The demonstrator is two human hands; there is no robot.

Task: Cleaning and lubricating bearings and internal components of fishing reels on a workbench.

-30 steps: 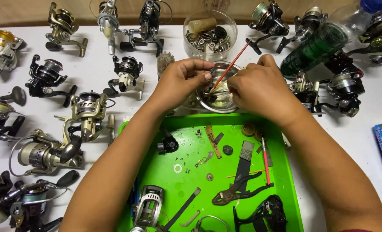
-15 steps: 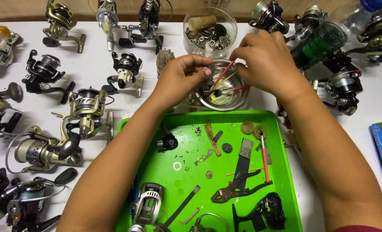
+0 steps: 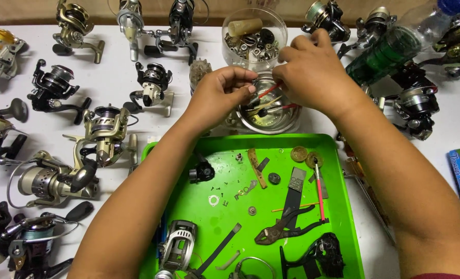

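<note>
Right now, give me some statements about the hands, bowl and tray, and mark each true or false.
1. Both hands, left hand and right hand, are over the metal bowl. True.
2. The tray is blue. False: it is green.
3. Pliers lie in the tray. True.
4. The clear jar sits inside the tray. False: it stands on the table behind the bowl.
5. Fishing reels lie on the table left of the tray. True.
</note>
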